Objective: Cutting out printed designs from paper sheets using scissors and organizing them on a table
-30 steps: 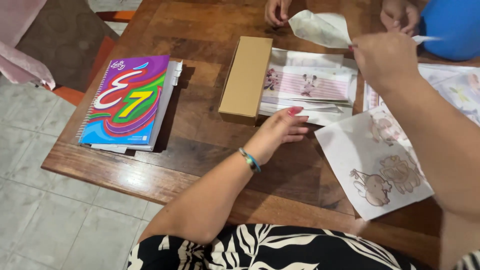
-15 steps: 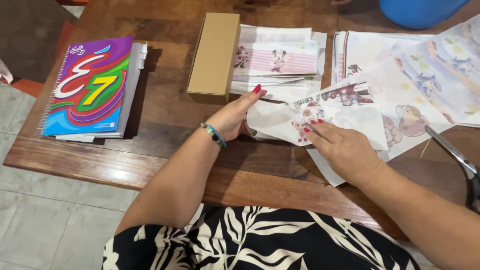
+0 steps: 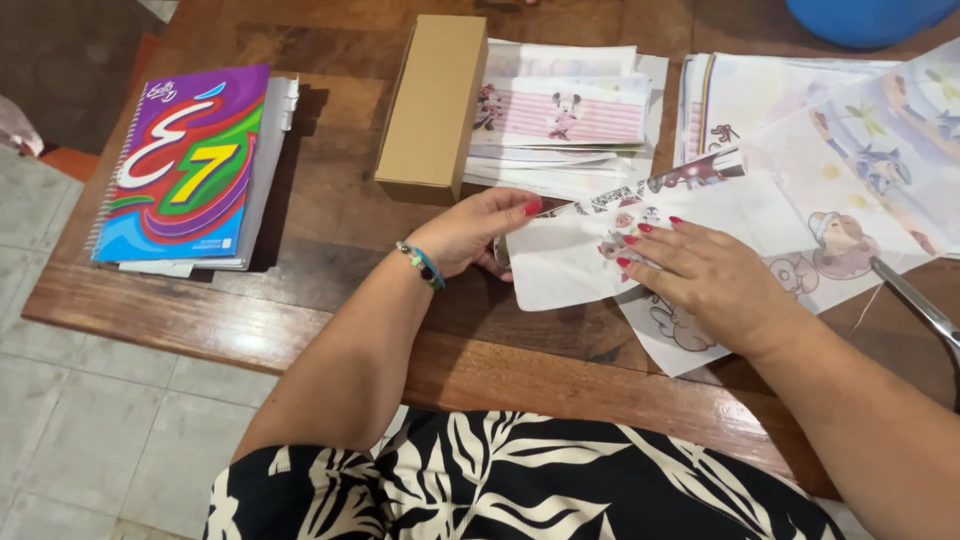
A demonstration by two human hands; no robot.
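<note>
A white paper sheet [image 3: 565,262] with small cartoon prints lies on the wooden table [image 3: 330,230]. My left hand [image 3: 478,230], with a bead bracelet at the wrist, grips the sheet's left edge between thumb and fingers. My right hand [image 3: 705,282] lies flat on the sheet's right part, fingers spread and pressing down. Under it lies another printed sheet [image 3: 800,260] with cartoon figures.
A tan cardboard box [image 3: 433,100] stands beyond my left hand, beside a stack of printed papers [image 3: 565,115]. A colourful spiral notebook [image 3: 185,165] lies at the left. More printed sheets [image 3: 870,130] cover the right. Scissors [image 3: 915,305] lie at the right edge. A blue container [image 3: 865,15] is at the back.
A second ago my right hand was raised with a paper near another person's hands. It has come down onto the sheet, and my left hand has taken hold of the sheet's edge.
</note>
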